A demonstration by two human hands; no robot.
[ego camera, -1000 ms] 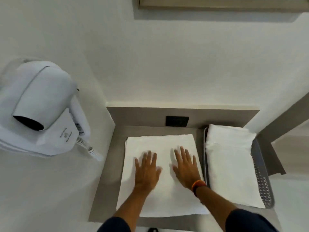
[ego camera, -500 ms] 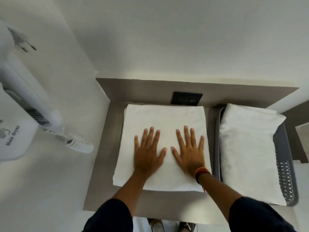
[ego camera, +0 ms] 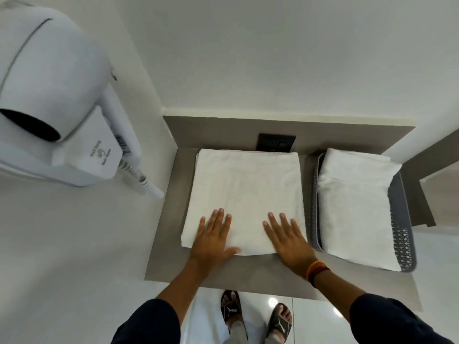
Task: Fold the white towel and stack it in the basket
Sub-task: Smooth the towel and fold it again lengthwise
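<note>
A white towel [ego camera: 246,189] lies folded into a flat rectangle on the grey counter [ego camera: 169,244]. My left hand [ego camera: 213,238] rests palm down on its near left edge, fingers spread. My right hand [ego camera: 288,238] lies flat on the near right edge, with an orange and black band on the wrist. Neither hand grips the cloth. To the right stands a grey perforated basket [ego camera: 403,234] with another folded white towel [ego camera: 355,207] inside it.
A white wall-mounted hair dryer [ego camera: 57,100] with a coiled cord juts out at the left. A black wall socket [ego camera: 277,142] sits behind the towel. White walls close in the counter at back and left. My sandalled feet [ego camera: 255,316] show below the counter edge.
Both hands have slid from the towel's middle toward me to its near edge and moved further apart. The camera has tilted down, so the feet now show.
</note>
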